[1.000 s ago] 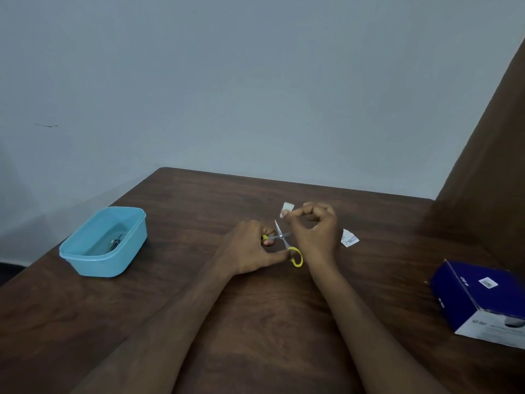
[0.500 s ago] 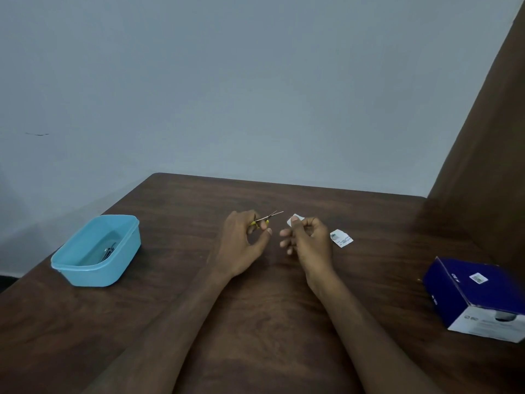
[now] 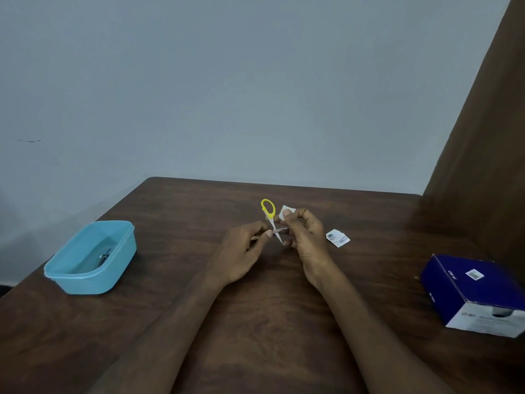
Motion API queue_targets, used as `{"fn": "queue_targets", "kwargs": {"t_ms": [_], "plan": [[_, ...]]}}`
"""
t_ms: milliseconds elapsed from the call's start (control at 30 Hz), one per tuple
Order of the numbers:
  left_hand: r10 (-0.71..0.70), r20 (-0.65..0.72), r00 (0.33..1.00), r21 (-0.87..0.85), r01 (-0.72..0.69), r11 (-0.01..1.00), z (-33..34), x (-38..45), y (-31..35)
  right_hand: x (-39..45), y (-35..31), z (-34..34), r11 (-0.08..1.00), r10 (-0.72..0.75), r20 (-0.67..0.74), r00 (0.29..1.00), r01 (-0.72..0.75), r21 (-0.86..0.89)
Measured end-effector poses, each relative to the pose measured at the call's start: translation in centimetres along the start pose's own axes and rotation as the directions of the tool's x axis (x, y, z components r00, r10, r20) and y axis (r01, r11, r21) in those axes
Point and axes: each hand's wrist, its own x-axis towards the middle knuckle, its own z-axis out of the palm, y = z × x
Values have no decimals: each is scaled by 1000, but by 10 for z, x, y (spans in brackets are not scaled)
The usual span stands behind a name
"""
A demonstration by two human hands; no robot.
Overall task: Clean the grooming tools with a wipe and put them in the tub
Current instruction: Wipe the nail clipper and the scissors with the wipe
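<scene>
Small scissors (image 3: pixel 269 213) with yellow handles are spread open above the table's middle, one yellow loop pointing up. My left hand (image 3: pixel 244 251) pinches them near the pivot. My right hand (image 3: pixel 305 237) pinches a small white wipe (image 3: pixel 285 209) between thumb and fingers, right beside the blades. A light blue tub (image 3: pixel 113 275) stands at the left of the table with metal grooming tools (image 3: pixel 103 258) lying inside.
A torn white wipe wrapper (image 3: pixel 338 238) lies on the brown table (image 3: pixel 255 322) right of my right hand. A dark blue box (image 3: pixel 468 291) sits near the right edge. A brown panel (image 3: pixel 483 155) rises at the right; a grey wall is behind.
The scissors turned in my left hand: a yellow loop now points up and the blades are spread. My right hand with the wipe moved in against the blades.
</scene>
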Motion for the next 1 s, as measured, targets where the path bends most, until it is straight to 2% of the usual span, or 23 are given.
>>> {"fn": "queue_targets", "kwargs": {"t_ms": [100, 200, 267, 367, 600, 733, 833, 900, 1000], "plan": [[-55, 48, 997, -123, 61, 991, -3, -1, 2, -2, -1, 2, 995, -64, 12, 998, 65, -71], [-90, 67, 994, -240, 104, 965, -3, -2, 2, -2, 0, 0, 977, -176, -66, 982, 166, -131], [-132, 57, 990, -282, 143, 949, -3, -1, -1, -1, 0, -3, 951, -255, -115, 960, 227, -212], [-177, 67, 982, -312, 189, 931, -2, 1, -5, -2, 2, -4, 921, -310, -119, 943, 268, -281], [-158, 88, 983, -343, 179, 922, -4, -1, -5, -4, 10, 1, 892, -294, -14, 956, 269, -363], [-153, 122, 981, -370, 188, 910, -7, -2, -4, -2, 14, 0, 922, -199, -95, 975, 154, -356], [-176, 121, 977, -369, 209, 906, -8, -4, 0, 1, 10, -3, 955, -193, -289, 938, 112, -274], [-198, 112, 974, -359, 226, 906, -8, -2, 1, 2, 4, -5, 974, -192, -348, 917, 136, -179], [-219, 99, 971, -374, 241, 896, -8, 1, -4, -2, 3, -3, 975, -188, -194, 963, 159, -156]]}}
